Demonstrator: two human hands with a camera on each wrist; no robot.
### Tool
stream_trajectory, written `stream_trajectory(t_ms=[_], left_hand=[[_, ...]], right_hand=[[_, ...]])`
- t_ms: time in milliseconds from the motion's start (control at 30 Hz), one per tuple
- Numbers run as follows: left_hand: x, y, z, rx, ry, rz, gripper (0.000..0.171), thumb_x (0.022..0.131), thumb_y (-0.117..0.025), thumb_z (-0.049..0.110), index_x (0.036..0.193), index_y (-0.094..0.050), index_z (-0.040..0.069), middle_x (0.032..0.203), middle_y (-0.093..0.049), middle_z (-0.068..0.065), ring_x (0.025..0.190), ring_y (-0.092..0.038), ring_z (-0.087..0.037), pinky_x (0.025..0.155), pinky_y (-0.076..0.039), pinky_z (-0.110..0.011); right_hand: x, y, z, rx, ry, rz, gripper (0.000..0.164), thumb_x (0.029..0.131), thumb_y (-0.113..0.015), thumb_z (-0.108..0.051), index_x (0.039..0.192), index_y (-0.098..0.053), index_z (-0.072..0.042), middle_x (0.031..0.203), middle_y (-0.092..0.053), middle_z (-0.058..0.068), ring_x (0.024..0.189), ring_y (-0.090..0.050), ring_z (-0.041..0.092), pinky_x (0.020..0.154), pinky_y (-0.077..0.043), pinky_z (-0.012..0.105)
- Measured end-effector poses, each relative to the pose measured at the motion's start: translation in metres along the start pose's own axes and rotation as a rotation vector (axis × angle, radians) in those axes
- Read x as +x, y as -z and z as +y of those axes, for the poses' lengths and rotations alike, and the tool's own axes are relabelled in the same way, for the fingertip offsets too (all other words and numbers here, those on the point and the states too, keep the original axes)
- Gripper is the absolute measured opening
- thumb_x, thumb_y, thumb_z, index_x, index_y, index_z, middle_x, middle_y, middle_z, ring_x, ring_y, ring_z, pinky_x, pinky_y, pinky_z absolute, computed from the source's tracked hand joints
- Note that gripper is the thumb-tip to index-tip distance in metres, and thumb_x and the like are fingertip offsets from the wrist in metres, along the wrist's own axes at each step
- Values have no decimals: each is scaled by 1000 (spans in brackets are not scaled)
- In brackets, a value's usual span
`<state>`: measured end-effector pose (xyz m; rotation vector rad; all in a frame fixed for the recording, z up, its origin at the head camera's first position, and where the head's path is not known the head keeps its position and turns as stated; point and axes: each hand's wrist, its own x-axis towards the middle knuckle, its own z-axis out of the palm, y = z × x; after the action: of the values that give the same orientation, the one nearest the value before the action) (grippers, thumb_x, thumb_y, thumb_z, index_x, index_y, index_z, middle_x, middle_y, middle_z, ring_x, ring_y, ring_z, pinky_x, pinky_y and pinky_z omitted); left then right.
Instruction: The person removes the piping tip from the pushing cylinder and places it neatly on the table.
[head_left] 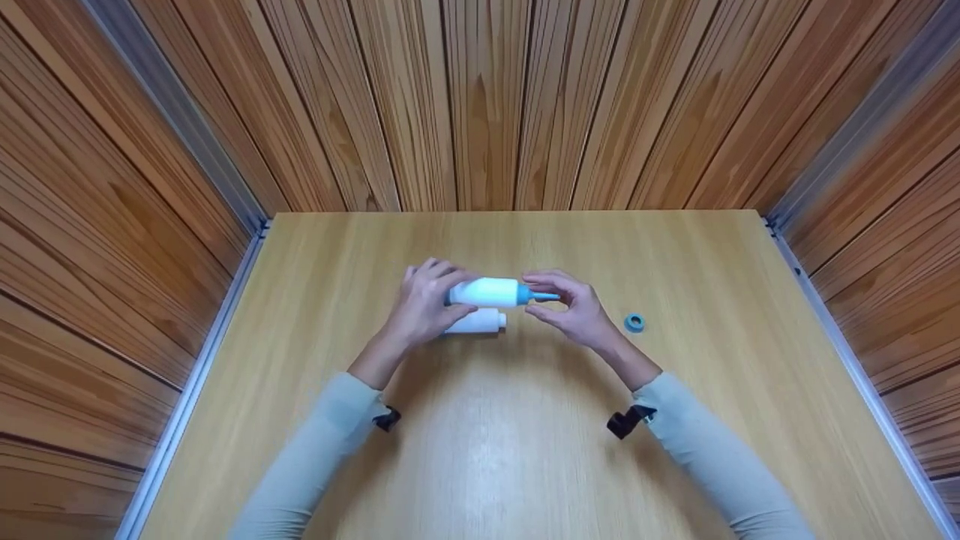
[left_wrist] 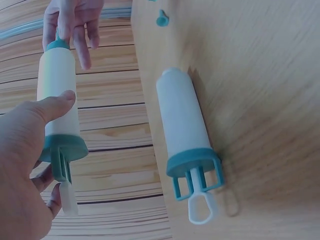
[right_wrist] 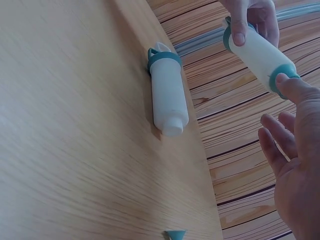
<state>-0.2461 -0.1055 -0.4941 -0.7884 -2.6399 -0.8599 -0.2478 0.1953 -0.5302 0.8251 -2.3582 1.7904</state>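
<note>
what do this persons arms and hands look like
The left hand and right hand are bare, with no gloves. The long, plain, pale grey-green sleeves stop short of the hands, each with a small black device near its end.

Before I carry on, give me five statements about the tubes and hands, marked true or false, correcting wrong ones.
1. The left hand holds a white tube. True.
2. A second tube lies on the table. True.
3. The second tube has a nozzle fitted. False: its neck is bare white.
4. In the head view, a loose teal piece lies right of the right hand. True.
5. The right hand rests on the table. False: it touches the held white tube's teal nozzle.
</note>
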Motion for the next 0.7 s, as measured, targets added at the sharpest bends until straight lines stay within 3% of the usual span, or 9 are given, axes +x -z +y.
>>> stream_trajectory(t_ms=[167,367,700], left_hand=[[-1,-2,3,-19,-10,-4,45,94,-94,28,135,-81,14,135,-81,-13,129,-69,-37,108,-52,-60],[-1,-3,5,-48,-11,3,46,92,-96,23,134,-82,13,133,-81,-14,128,-70,-38,106,-51,-60],[-1,-5,8,-68,-68,60,45,90,-97,24,131,-83,11,130,-83,-14,122,-71,-38,102,-49,-56]], right_hand=[[-3,0,-1,-15,11,12,42,99,-81,4,140,-74,2,139,-76,25,119,-76,5,108,-66,41],[-5,-1,-6,7,36,42,41,96,-83,8,136,-75,5,131,-76,29,113,-76,12,103,-66,29],[-10,-1,-10,11,26,70,40,95,-81,11,135,-74,8,131,-76,31,115,-75,5,103,-64,22]])
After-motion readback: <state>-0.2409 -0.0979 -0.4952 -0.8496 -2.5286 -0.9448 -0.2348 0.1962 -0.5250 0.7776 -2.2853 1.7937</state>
